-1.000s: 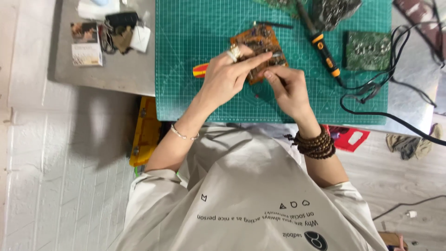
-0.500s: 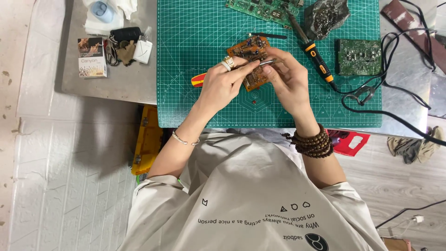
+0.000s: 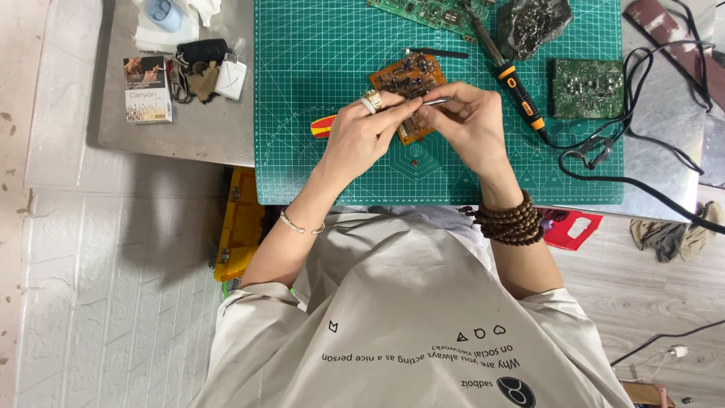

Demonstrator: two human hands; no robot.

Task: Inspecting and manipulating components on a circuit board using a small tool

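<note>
Both hands meet over the orange circuit board, which lies flat near the centre of the green cutting mat. Left hand: fingers curled in, tips pinched at the board's near edge, ring on one finger; palm covers most of a red/yellow-handled tool, only the handle end pokes out to the left. Can't tell if that hand actually grips the tool. Right hand: closed in a pinch on thin metal tweezers, tips pointing left onto the board, touching or just above it, can't tell which. Beaded bracelets on the right wrist, thin bangle on the left.

Nearby: soldering iron w/ orange-black handle lying just right of the right hand, cable trailing off the mat. Green PCB further right, another green PCB at the top edge. Keys + small box on the grey table, left of the mat.
</note>
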